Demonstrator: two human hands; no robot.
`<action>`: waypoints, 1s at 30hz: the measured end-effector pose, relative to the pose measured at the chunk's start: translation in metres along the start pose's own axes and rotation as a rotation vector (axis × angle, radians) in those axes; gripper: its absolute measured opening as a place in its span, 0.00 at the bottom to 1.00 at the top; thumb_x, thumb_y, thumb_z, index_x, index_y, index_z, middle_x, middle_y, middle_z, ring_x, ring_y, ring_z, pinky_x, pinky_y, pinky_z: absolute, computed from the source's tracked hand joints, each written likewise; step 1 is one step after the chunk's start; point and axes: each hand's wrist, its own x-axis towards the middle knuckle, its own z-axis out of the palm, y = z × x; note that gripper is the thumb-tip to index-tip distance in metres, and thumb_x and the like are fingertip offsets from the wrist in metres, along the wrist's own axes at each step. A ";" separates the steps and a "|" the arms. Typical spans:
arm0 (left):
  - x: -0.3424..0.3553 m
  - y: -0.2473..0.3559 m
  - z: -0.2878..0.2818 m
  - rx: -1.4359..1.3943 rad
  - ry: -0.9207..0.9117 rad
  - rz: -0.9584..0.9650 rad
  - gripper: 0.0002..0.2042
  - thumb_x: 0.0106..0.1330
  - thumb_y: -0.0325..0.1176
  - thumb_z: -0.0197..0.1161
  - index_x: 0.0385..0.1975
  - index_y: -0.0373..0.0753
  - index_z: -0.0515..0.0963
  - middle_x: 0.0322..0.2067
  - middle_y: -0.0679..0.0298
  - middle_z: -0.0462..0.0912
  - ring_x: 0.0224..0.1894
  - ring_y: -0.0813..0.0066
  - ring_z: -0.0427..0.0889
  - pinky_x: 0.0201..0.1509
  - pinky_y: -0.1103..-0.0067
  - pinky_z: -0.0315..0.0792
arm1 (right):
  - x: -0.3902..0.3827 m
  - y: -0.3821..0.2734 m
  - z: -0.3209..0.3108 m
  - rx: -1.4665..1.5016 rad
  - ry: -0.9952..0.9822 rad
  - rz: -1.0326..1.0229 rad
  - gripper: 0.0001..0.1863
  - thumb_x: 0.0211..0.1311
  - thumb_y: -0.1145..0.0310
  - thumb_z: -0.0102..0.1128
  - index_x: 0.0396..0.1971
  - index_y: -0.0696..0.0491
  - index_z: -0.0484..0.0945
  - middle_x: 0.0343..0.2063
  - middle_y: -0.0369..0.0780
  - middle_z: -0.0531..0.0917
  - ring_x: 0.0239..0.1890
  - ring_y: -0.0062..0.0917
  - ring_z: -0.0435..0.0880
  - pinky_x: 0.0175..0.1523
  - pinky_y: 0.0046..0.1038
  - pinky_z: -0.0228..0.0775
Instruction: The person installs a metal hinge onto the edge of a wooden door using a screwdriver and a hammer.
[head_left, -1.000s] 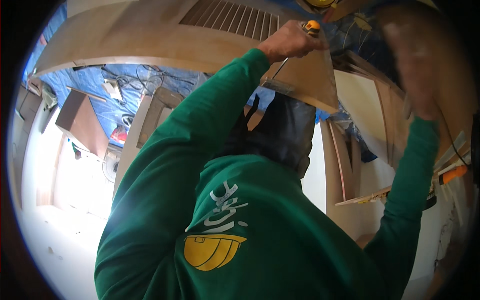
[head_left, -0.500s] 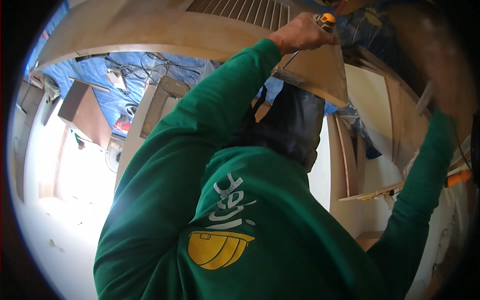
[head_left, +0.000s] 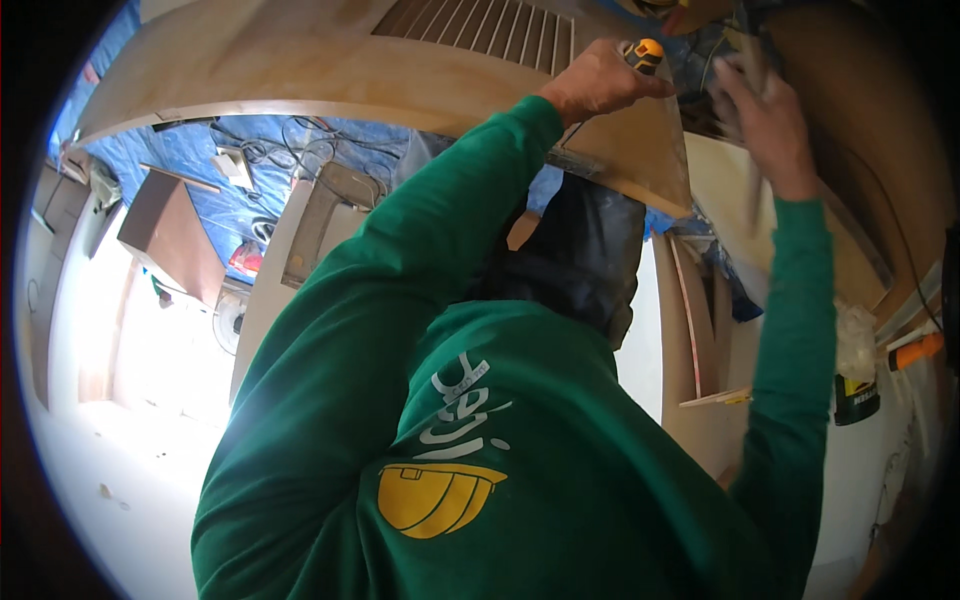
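My left hand (head_left: 603, 82) is closed around the black-and-yellow handle of a screwdriver (head_left: 646, 55). Its thin shank slants down to the edge of a wooden louvred door panel (head_left: 430, 110), beside a grey metal-looking spot there. At the right, my raised right hand (head_left: 775, 130) is closed on a pale stick-like handle (head_left: 752, 60). Motion smears that tool, so its head cannot be made out. The right hand is apart from the screwdriver, just beyond the door's end.
Blue sheeting (head_left: 205, 225) covers the floor, with tangled cables (head_left: 290, 140) on it. A brown box-like piece (head_left: 170, 230) stands at the left. Pale boards (head_left: 730, 170) lean at the right, near a black container (head_left: 857, 400) and an orange-handled tool (head_left: 915, 350).
My right hand has swung left from the far right edge toward the screwdriver, bringing the pale-handled tool along. The left hand stays almost in place, still gripping the screwdriver.
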 end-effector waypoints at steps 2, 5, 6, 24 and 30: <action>0.003 0.004 0.006 -0.023 0.017 0.058 0.19 0.66 0.47 0.78 0.29 0.36 0.83 0.22 0.68 0.79 0.25 0.80 0.76 0.31 0.76 0.71 | 0.020 0.013 0.035 -0.155 0.405 -0.630 0.22 0.74 0.53 0.67 0.57 0.53 0.84 0.35 0.48 0.89 0.38 0.41 0.89 0.47 0.38 0.81; -0.002 0.014 0.005 0.052 0.019 0.015 0.16 0.69 0.43 0.74 0.31 0.33 0.84 0.26 0.65 0.83 0.28 0.77 0.80 0.34 0.75 0.75 | 0.022 -0.038 0.074 0.826 0.174 -0.220 0.18 0.77 0.58 0.64 0.57 0.51 0.88 0.42 0.44 0.91 0.42 0.38 0.91 0.51 0.34 0.80; -0.001 0.008 0.010 0.051 0.117 0.017 0.16 0.68 0.43 0.72 0.38 0.34 0.85 0.32 0.57 0.86 0.35 0.65 0.85 0.41 0.70 0.78 | 0.023 -0.047 0.077 0.828 0.170 -0.217 0.18 0.77 0.58 0.64 0.57 0.51 0.88 0.42 0.44 0.91 0.42 0.38 0.91 0.51 0.34 0.80; -0.010 -0.020 0.013 0.389 0.059 0.167 0.10 0.74 0.35 0.60 0.37 0.37 0.85 0.35 0.54 0.89 0.35 0.59 0.90 0.35 0.66 0.83 | -0.002 -0.049 0.093 0.638 0.228 -0.125 0.20 0.76 0.53 0.65 0.52 0.53 0.89 0.41 0.43 0.92 0.44 0.34 0.91 0.52 0.33 0.80; -0.012 -0.006 0.022 0.024 0.124 0.147 0.10 0.74 0.38 0.63 0.43 0.40 0.87 0.40 0.51 0.88 0.39 0.50 0.87 0.45 0.64 0.83 | -0.013 -0.059 0.088 0.656 0.355 -0.101 0.21 0.76 0.49 0.64 0.48 0.54 0.88 0.41 0.42 0.92 0.44 0.31 0.90 0.55 0.33 0.79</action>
